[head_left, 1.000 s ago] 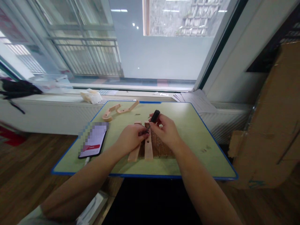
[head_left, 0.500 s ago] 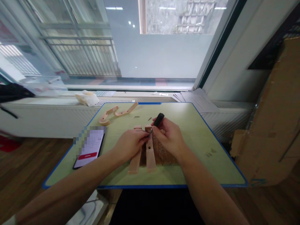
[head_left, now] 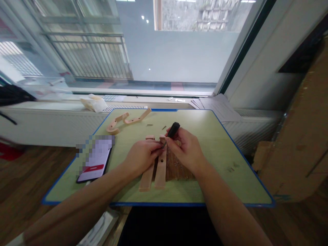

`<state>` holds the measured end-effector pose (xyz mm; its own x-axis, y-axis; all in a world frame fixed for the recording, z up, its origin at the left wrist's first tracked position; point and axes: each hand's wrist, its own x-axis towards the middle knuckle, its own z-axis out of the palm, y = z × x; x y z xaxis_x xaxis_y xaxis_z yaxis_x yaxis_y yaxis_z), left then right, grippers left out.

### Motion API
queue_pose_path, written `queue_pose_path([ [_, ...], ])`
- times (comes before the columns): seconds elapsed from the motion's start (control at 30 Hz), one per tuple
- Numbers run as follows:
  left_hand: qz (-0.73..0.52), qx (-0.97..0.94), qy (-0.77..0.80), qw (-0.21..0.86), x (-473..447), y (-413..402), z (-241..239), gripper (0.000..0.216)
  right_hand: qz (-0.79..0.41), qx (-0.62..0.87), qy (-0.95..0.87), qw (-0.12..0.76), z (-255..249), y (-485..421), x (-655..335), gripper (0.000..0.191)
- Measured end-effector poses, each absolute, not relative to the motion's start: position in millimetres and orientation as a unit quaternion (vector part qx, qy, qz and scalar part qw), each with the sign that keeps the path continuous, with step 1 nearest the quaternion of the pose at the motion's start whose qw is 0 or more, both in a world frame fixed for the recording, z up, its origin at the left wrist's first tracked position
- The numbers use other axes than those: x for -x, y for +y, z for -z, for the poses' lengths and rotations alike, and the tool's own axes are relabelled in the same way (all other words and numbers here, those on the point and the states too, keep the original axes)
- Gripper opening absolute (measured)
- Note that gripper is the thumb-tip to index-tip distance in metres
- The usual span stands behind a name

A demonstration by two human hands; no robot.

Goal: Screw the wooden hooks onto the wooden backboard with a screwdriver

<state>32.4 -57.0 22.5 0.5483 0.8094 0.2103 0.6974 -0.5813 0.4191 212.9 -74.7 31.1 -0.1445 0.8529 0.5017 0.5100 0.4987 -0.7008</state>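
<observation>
Tool (head_left: 174,130) first — black handle, thin shaft — tilted above the far part of the right strip (head_left: 160,175), its lower end close to the wood. I see the right hand (head_left: 188,148) with fingers wrapped low on the handle, which I take to be for fine control of the angle. The left hand (head_left: 140,153) curls over both strips, fingertips at the shaft's lower end; presumably that steadies the tip, though I cannot tell whether it pinches something small as well. Partly beneath it lies the left strip (head_left: 146,179), roughly alongside the other. A brown slab (head_left: 178,171) shows between and to the right of them, likely serving as a base.

Beyond the hands, two pins (head_left: 150,125) lie apart on the worktop (head_left: 225,181), seemingly within easy reach. Two curved pieces (head_left: 139,118) sit at the back left — out of the way, I'd judge. The phone (head_left: 96,160) lies screen up at the left edge, probably so it can be glanced at.
</observation>
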Motion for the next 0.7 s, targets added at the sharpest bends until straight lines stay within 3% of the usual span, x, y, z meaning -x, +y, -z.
queue_pose_path([
  [0.27,-0.211,-0.863,0.441,0.128,-35.6,-57.0,-17.2,0.021,-0.235,0.468,-0.746,0.412,-56.6,-67.4,-210.9,0.013],
  [0.33,-0.202,-0.857,0.459,0.121,-37.0,-58.2,-16.1,0.023,-0.240,0.473,-0.750,0.394,-63.5,-63.1,-211.1,0.020],
  [0.5,-0.191,-0.856,0.461,0.136,-39.6,-59.5,-16.1,0.024,-0.226,0.426,-0.791,0.377,-72.6,-54.2,-209.5,0.059],
  [0.7,-0.199,-0.855,0.458,0.139,-39.5,-60.0,-16.5,0.023,-0.159,0.382,-0.856,0.310,-84.6,-47.4,-213.4,0.030],
])
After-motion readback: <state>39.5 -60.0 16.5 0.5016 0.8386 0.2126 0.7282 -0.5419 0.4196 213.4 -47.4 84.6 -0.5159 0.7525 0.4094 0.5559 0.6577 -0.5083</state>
